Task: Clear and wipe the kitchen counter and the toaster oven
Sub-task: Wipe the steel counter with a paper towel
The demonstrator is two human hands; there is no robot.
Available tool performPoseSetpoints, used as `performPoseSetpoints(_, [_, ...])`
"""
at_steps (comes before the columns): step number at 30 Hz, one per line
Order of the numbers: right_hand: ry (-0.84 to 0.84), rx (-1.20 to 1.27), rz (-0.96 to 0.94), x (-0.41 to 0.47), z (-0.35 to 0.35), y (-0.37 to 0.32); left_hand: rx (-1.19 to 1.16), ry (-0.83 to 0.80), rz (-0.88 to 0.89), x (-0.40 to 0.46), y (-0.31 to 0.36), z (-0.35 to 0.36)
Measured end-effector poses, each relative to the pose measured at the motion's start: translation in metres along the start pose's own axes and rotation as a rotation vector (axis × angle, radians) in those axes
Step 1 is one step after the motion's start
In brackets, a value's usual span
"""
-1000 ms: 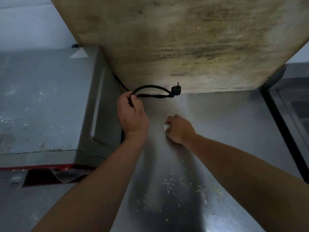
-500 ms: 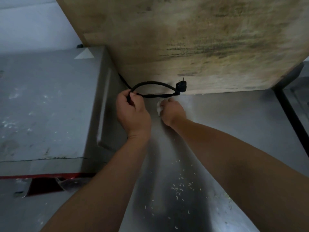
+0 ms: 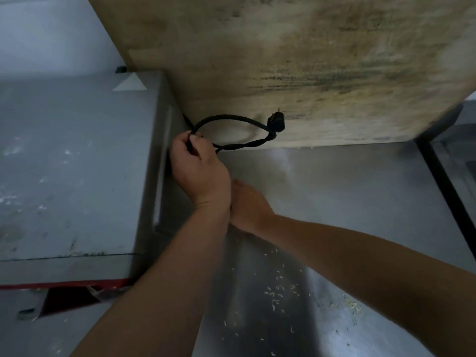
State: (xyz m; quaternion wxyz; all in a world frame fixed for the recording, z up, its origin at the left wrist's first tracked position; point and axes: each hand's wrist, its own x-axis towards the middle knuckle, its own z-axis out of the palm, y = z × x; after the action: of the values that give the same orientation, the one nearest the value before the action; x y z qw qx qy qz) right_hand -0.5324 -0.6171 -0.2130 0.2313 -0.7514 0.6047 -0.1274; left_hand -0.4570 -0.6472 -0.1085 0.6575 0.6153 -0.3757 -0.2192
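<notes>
Counter (image 3: 360,191): right hand (image 3: 247,202) nearer now, under left wrist.

A working kitchen: a steel counter (image 3: 347,202) strewn with crumbs (image 3: 280,295), beside a toaster oven (image 3: 77,163).

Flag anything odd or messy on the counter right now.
Small pale crumbs lie scattered on the stainless steel counter near the front. The grey toaster oven top shows white specks. Its black power cord, unplugged, is looped and held up by the left hand.
</notes>
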Motion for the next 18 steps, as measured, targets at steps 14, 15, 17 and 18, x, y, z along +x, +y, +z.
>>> performPoseSetpoints(14, [-0.158,0.221,0.015,-0.002,0.020,-0.041,0.014,-0.006,0.011,0.003,-0.007,0.004])
performPoseSetpoints(15, [-0.168,0.159,-0.055,-0.013,0.024,-0.039,0.005,-0.011,-0.004,0.003,-0.008,0.004])
performPoseSetpoints(17, [-0.252,0.046,-0.218,-0.043,0.031,-0.029,-0.021,-0.006,-0.043,0.005,-0.007,0.006])
performPoseSetpoints(18, [-0.294,0.015,-0.314,-0.060,0.038,-0.021,-0.027,0.005,-0.052,0.006,-0.007,0.007])
